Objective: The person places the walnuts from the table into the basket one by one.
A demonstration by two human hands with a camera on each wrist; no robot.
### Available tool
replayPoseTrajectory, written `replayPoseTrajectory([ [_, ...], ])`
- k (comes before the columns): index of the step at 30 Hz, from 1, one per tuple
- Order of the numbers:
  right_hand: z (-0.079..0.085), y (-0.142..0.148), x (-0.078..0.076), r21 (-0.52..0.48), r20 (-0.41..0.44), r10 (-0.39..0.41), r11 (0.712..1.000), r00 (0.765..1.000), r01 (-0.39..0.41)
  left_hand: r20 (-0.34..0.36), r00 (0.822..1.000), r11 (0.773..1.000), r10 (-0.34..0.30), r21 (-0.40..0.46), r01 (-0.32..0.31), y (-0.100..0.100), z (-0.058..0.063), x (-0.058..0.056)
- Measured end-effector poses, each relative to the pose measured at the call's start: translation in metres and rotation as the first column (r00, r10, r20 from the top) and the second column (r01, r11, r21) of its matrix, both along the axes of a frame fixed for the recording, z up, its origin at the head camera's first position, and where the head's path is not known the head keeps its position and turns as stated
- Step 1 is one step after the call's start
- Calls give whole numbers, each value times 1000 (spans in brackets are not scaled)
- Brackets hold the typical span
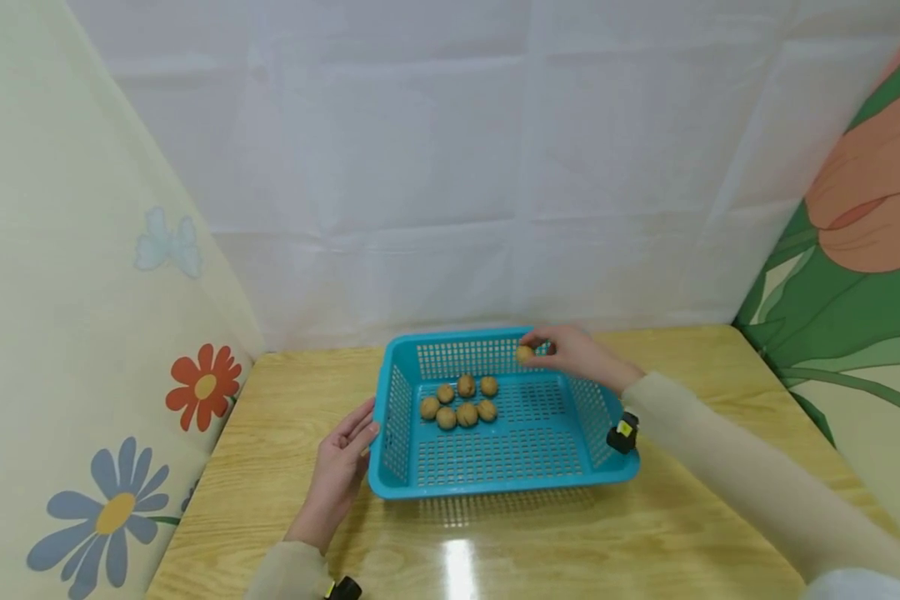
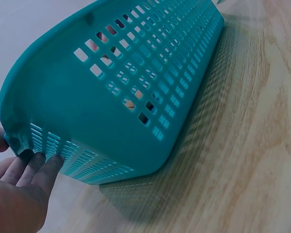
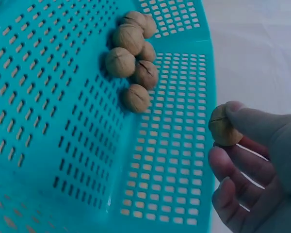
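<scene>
A blue plastic basket [image 1: 502, 482] with slotted walls stands on the table, and several walnuts [image 1: 467, 414] lie grouped in its left half. My left hand [image 1: 339, 467] holds the basket's left end, thumb at the rim and fingers against the slotted outer wall [image 2: 82, 158]. Between thumb and fingertips, my right hand [image 1: 576, 357] pinches a single walnut [image 3: 224, 127] by the back rim, above the basket floor. In the right wrist view, the other walnuts [image 3: 120, 63] sit close together along the back wall.
The wooden table [image 1: 690, 517] extends around the basket. A white sheet [image 1: 420, 167] hangs behind the table. Flower-printed panels [image 1: 82, 292] flank it at left and right. A small black device [image 1: 624, 433] sits on the right wrist.
</scene>
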State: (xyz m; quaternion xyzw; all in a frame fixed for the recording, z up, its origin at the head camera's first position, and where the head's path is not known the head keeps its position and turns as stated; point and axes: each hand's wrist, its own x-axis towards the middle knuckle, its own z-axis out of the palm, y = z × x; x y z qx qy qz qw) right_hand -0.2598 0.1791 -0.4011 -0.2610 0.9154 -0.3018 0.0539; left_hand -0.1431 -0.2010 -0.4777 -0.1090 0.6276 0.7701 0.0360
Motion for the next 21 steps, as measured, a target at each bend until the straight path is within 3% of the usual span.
replayPoseTrajectory([
  [11,-43,-34,-12,81,122,-61,995,991,51,8,1000,1000,3,0,-3,0,0,0],
  [21,-61,-51,-14,136,134,-139,983,981,121,-7,1000,1000,12,-12,-12,1,0,1],
])
